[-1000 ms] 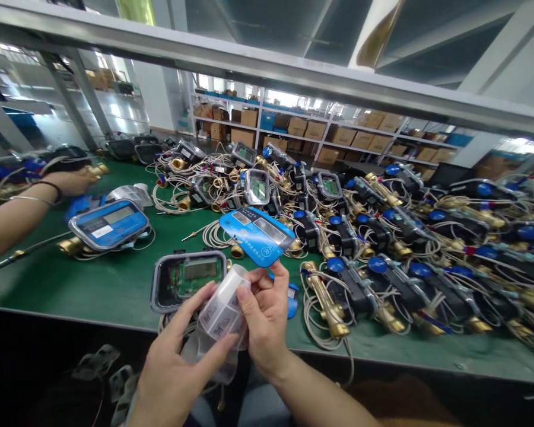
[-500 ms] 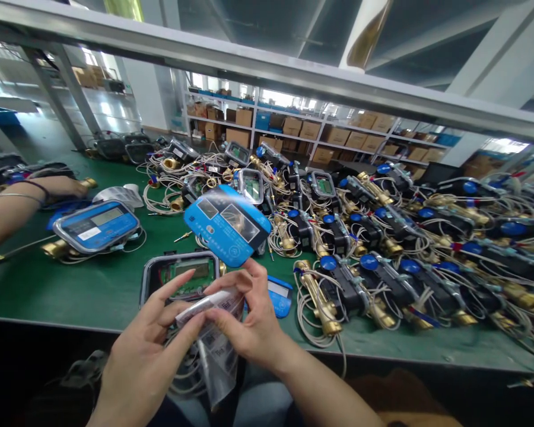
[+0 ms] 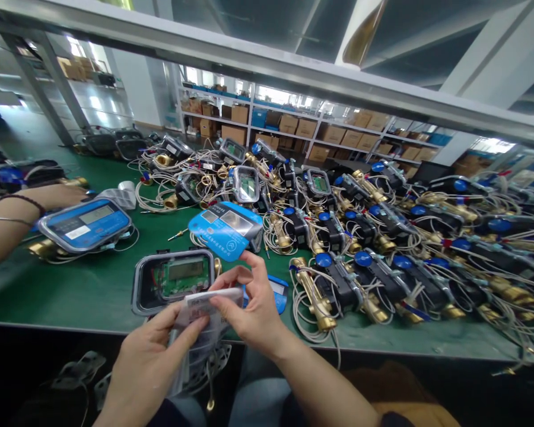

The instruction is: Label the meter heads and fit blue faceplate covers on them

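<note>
Closest to me, at the near edge of the tabletop (image 3: 93, 290), my left hand (image 3: 146, 367) and right hand (image 3: 258, 317) meet on a clear plastic film (image 3: 204, 308) with printed labels; both grips pinch it, the left from below, the right at its top edge, and its loose end hangs down off the edge. Between right thumb and fingers I also hold a blue faceplate (image 3: 226, 228), tilted above the hands. Just behind the film lies an open meter housing (image 3: 173, 279) with its green circuit board showing. Farther left sits a closed blue meter (image 3: 84, 222), and another person's arm (image 3: 9, 228) rests beside it. To the right, rows of brass-fitted meters (image 3: 382, 261) with coiled cables fill the surface. Beyond, shelves of cardboard boxes (image 3: 293, 127) line the wall.
</note>
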### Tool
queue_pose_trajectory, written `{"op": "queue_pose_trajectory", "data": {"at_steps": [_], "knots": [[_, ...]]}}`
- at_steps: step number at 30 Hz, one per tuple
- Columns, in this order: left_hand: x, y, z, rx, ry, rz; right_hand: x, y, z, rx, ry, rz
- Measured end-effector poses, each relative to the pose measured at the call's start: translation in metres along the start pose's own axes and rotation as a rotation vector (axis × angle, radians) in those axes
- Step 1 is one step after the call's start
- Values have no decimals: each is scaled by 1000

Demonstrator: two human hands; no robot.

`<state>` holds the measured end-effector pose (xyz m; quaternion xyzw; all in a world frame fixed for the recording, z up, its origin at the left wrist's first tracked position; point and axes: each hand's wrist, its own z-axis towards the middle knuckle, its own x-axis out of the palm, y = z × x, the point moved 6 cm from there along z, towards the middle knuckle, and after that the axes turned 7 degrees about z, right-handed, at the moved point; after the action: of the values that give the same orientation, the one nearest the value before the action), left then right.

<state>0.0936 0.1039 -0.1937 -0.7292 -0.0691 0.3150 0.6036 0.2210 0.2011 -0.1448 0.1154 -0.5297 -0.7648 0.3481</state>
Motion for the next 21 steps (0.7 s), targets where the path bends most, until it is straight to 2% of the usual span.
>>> {"op": "queue_pose_trajectory", "data": {"at_steps": [4, 8, 12, 14, 17, 21], "knots": [[5, 5, -3, -132, 111, -112, -1, 0, -1, -91, -38, -88], [15, 2, -7, -242, 171, -364, -2, -1, -4, -217, -81, -281], [18, -6, -6, -299, 145, -471, 2, 11, -9, -471, -104, -598], [18, -9, -5, -313, 129, -488, 4, 15, -11, -559, -106, -682], [19, -9, -6, -346, 130, -496, 6, 14, -11, -572, -100, -674], [21, -10, -6, -317, 135, -468, 9, 12, -15, -499, -138, -568]]}}
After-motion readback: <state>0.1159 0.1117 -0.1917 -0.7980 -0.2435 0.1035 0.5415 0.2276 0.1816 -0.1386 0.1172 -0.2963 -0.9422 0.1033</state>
